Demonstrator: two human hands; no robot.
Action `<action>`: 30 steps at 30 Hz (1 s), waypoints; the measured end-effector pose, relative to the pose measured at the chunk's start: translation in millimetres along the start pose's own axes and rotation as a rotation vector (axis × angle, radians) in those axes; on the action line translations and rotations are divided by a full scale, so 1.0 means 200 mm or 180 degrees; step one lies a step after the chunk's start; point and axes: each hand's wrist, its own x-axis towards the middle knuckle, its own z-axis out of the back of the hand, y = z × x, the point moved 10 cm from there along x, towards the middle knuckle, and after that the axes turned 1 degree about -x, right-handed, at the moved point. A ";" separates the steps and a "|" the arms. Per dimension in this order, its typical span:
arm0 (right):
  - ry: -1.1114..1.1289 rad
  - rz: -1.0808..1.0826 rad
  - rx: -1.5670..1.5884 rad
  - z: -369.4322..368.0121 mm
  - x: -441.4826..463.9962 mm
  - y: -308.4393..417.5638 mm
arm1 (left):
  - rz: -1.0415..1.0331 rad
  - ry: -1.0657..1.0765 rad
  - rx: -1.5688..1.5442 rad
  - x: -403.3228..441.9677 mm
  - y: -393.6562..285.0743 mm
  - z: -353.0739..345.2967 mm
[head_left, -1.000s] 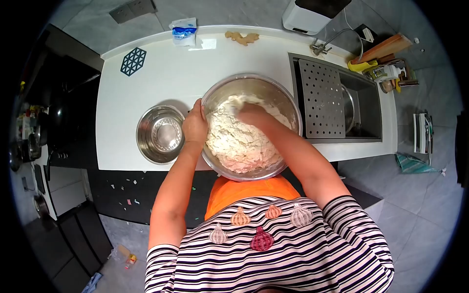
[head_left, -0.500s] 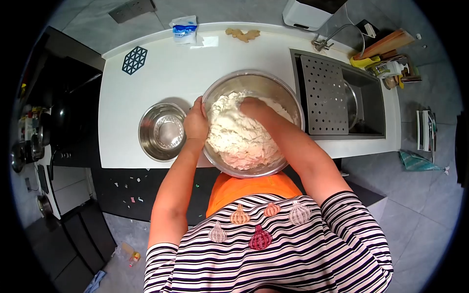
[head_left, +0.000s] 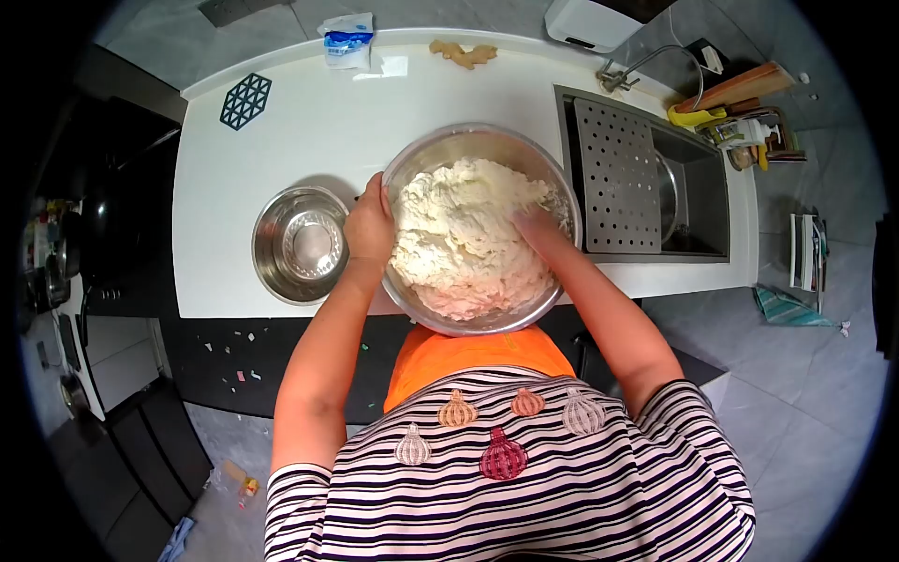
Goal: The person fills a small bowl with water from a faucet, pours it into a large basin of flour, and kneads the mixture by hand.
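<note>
A large metal mixing bowl [head_left: 501, 142] stands at the counter's front edge, against my body. Inside it is a pale, shaggy mass of dough [head_left: 459, 229], rough and lumpy on top. My left hand [head_left: 371, 228] is closed on the bowl's left rim, thumb along the edge. At the right side of the dough, my right hand [head_left: 537, 228] touches it; its fingers are blurred and partly hidden. A smaller metal bowl [head_left: 272, 245], with nothing in it, sits left of my left hand.
A sink [head_left: 702, 187] with a perforated metal tray [head_left: 618, 178] is on the right. Along the back of the white counter [head_left: 309, 131] are a blue-and-white bag [head_left: 347, 42] and a ginger root [head_left: 463, 54]. A dark hexagonal trivet [head_left: 246, 101] lies at the left.
My right hand has moved from the far middle of the dough toward the bowl's right side. The dough is more heaped at the far side. My left hand stays on the rim.
</note>
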 end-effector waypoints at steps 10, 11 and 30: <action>0.1071 0.1305 -0.2109 -0.40 -0.22 0.74 | 0.0057 -0.0009 0.0184 0.02 0.01 -0.02; 0.1076 0.1292 -0.2098 -0.41 -0.20 0.72 | 0.0121 0.0055 0.0214 0.02 0.01 -0.02; 0.0875 0.1039 -0.2577 -0.20 0.21 0.20 | -0.0047 -0.0049 0.0043 0.02 -0.02 -0.01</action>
